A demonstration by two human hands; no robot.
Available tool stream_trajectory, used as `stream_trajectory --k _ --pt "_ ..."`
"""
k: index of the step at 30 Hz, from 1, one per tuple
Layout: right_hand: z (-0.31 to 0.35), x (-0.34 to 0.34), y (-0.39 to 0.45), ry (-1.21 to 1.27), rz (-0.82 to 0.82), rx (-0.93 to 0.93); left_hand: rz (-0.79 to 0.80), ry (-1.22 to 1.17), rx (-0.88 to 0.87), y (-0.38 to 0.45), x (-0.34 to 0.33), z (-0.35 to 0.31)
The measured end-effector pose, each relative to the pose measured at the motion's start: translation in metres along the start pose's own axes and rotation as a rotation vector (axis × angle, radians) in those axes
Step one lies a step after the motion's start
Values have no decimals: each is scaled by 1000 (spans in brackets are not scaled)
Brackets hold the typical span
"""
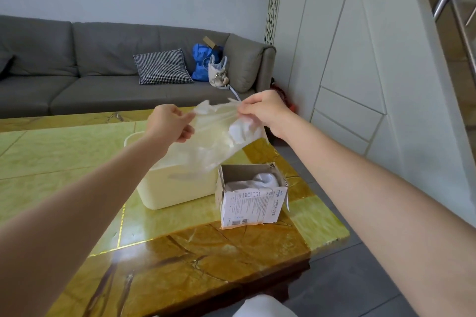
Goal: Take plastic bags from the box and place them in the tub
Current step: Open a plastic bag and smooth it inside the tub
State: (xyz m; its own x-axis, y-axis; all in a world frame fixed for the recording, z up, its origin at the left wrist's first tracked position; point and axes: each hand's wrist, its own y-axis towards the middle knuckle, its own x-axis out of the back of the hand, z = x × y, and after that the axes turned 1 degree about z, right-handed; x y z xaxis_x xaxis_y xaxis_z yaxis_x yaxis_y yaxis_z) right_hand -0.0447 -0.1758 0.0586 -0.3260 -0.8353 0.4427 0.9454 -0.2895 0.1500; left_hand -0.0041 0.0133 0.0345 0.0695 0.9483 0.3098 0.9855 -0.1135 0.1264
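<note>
A clear plastic bag [219, 134] hangs stretched between my two hands above the tub. My left hand [168, 122] pinches its left edge and my right hand [262, 108] pinches its top right corner. Beneath the bag stands a cream plastic tub [177, 188] on the table, its inside mostly hidden by the bag. Just right of the tub sits a small open cardboard box [251, 201] with more white folded bags [262, 180] showing inside.
The yellow and brown marble-patterned table [180, 265] ends close to the box on the right, with grey floor beyond. A grey sofa [103, 72] with a checked cushion and bags lies behind. A white cabinet wall stands to the right.
</note>
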Motion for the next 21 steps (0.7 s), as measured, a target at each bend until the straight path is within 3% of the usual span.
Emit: stream_trajectory --k 3,8,13,15,17,19,21 --pt "-6 -11 10 58 -94 -51 26 76 -14 8 4 9" --pt "-10 -47 26 67 -189 -49 -72 260 -32 31 33 17" --pt "-27 -68 51 -99 -236 -94 -378 570 -26 55 75 27" --pt "-32 -79 57 -174 -184 -91 -395 674 -145 60 68 27" --pt "-35 -95 63 -276 -129 -64 -203 752 -402 60 46 31" --pt "-38 -108 68 -387 -100 -35 126 906 -605 57 20 41" --pt "-43 -117 74 -505 -64 -24 463 1070 -483 55 -1 52"
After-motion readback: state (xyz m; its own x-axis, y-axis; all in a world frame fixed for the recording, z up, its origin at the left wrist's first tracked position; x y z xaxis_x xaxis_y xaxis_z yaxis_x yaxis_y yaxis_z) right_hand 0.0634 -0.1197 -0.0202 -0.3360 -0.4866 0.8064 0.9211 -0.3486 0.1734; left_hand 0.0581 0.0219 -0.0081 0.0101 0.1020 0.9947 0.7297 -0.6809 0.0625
